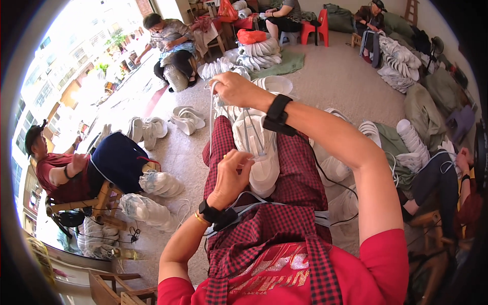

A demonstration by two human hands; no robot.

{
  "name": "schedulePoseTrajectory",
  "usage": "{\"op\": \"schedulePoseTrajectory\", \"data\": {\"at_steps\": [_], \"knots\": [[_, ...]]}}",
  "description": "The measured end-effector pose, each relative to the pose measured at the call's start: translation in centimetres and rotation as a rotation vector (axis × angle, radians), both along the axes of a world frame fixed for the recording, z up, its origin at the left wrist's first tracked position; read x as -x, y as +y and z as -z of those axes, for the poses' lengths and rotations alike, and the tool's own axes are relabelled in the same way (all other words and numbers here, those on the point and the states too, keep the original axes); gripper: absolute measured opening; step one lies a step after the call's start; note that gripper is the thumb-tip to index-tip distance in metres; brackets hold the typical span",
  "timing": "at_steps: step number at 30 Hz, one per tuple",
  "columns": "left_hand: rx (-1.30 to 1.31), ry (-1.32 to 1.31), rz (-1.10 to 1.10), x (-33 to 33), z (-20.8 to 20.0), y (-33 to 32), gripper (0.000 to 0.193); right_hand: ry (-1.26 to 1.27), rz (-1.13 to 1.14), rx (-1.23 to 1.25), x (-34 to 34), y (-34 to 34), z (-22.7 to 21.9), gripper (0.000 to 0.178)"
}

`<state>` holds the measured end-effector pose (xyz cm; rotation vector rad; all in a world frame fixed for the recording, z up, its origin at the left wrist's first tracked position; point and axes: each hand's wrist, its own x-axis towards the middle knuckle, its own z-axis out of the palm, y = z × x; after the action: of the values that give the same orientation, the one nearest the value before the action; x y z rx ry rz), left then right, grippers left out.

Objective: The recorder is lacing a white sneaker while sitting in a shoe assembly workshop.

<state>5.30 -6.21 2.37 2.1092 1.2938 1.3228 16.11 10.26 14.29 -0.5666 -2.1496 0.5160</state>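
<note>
A shoe [264, 175] lies on the lap [301, 175], shoe row [148, 211] left, shoe pile [262, 52] ahead.

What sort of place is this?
Probably a small shoe-lacing workshop: stacks of white shoes, a seated co-worker in a maroon shirt at the left, and the wearer's right hand holding a shoelace, with a white sneaker in front.

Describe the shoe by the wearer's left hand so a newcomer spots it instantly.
Find the red-and-black checked trousers at the centre. Between the thighs is a white shoe, its rounded toe toward the wearer's body, grey laces up its middle. Unlike the white shoes on the floor, it has the left hand's fingertips right at it.
</note>
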Motion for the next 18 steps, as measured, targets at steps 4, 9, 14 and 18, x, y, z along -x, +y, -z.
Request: {"op": "schedulePoseTrajectory", "data": {"at_steps": [4, 9, 14, 18], "knots": [[0.149, 0.148, -0.015, 0.8, 0.5, 2.0, 0.01, 0.035, -0.084, 0.057, -1.0, -1.7, -0.5, 0.029], [0.124, 0.068, 0.125, 1.6, 0.7, 2.6, 0.01, 0.112, -0.261, 0.522, -1.9, -3.9, -1.6, 0.024], [0.212, -0.032, -0.057, 1.9, -1.9, 3.6, 0.009, 0.241, -0.431, 0.777, -2.5, -8.7, -3.7, 0.023], [0.033, 0.364, 0.293, 1.3, -4.4, 5.5, 0.01, 0.234, -0.67, 0.702, -2.1, -12.3, -6.8, 0.023]]}}
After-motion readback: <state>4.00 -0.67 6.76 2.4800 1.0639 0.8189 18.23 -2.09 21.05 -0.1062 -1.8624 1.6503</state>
